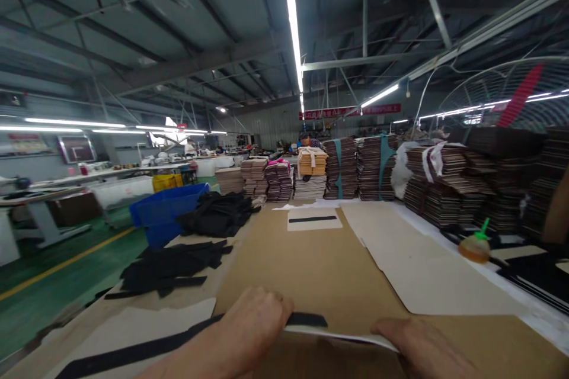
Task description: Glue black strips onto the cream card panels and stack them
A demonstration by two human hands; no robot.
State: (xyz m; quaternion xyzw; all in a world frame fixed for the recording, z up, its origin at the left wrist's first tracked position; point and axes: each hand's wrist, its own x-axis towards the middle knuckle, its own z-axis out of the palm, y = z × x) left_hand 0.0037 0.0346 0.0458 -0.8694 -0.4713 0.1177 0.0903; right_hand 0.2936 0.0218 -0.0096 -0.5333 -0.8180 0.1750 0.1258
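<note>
My left hand (255, 323) is closed near the table's front edge, its fingers curled at the left end of a thin board (342, 337) with a pale edge. My right hand (422, 346) grips the same board's right end, thumb on top. The board's brown face, tilted towards me, is partly in shadow. A black strip (309, 320) shows just beyond my left knuckles. Left of that hand lies a pale sheet (178, 314), with a long black strip (133, 356) across it, running under my forearm. My fingertips are mostly hidden.
Piles of black strips (173, 266) lie left, beside a blue bin (171, 204). A pale card with a black strip (313, 226) and large pale sheets (418, 260) cover the brown tabletop (306, 266). A green-tipped glue bottle (475, 246) stands right. Stacked boards (342, 169) and a person (306, 141) are behind.
</note>
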